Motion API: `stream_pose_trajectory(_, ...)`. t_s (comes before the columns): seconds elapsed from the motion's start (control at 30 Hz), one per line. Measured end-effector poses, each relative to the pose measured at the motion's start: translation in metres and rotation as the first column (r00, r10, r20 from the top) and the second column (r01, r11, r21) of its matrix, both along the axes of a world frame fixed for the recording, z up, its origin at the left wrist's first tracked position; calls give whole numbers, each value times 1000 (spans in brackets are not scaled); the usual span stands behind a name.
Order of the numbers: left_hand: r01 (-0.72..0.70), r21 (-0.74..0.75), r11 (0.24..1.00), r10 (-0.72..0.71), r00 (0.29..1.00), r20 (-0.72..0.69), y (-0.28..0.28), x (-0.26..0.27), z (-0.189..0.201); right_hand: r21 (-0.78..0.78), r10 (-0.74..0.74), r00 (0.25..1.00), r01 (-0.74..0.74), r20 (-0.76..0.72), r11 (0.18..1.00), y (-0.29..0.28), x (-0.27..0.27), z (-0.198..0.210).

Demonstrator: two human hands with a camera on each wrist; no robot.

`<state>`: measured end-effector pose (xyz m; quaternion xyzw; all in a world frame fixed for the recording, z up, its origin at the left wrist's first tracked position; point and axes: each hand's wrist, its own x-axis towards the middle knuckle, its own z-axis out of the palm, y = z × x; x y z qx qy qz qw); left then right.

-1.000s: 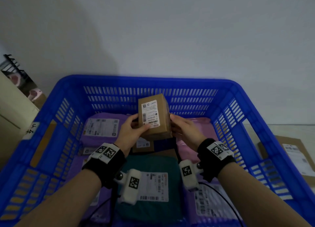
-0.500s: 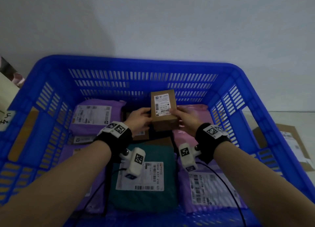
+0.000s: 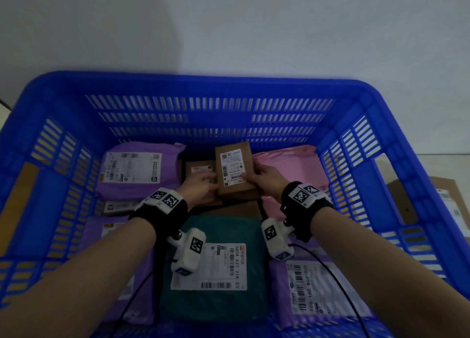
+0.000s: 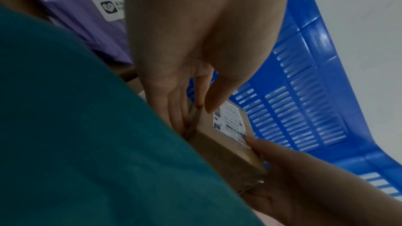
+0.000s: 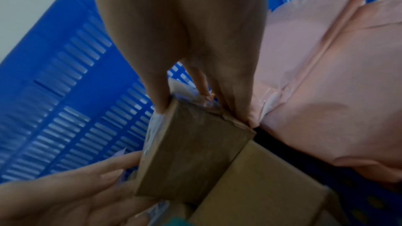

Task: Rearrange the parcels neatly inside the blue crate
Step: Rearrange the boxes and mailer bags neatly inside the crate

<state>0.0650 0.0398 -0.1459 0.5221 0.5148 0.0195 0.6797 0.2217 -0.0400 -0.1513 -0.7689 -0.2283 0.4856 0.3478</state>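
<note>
I see the blue crate (image 3: pixel 208 83), slatted plastic, open-topped, with parcels lying flat across its floor. A small brown cardboard box (image 3: pixel 235 172) with a white label on top sits toward the back middle, resting on other cardboard, slightly tilted. Just left of it lies a flatter brown box (image 3: pixel 199 168), partly covered. A purple bag (image 3: pixel 137 170) with a wide white label fills the back left; a pink bag (image 3: pixel 292 165) lies at the back right. Nearer me sit a dark green bag (image 3: pixel 223 236), labelled, in the middle, and another purple bag (image 3: pixel 312 287) at front right.
</note>
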Motion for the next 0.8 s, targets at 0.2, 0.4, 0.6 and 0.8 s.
stream_pose_trajectory(0.2,105,18,994,-103,991,-89,1,3,-6,-172,118,984,-95,132,981,1,3,-9)
stream_pose_trajectory(0.4,225,1,974,-220,955,-200,-1,4,-11,-344,272,925,-172,265,923,9,1,-13)
stream_pose_trajectory(0.6,413,84,907,-355,855,-377,11,-12,-11,-415,412,862,-273,294,868,15,5,3)
stream_pose_trajectory(0.8,646,-7,763,-536,628,-565,25,-24,-3,-430,383,910,-286,157,856,5,21,17)
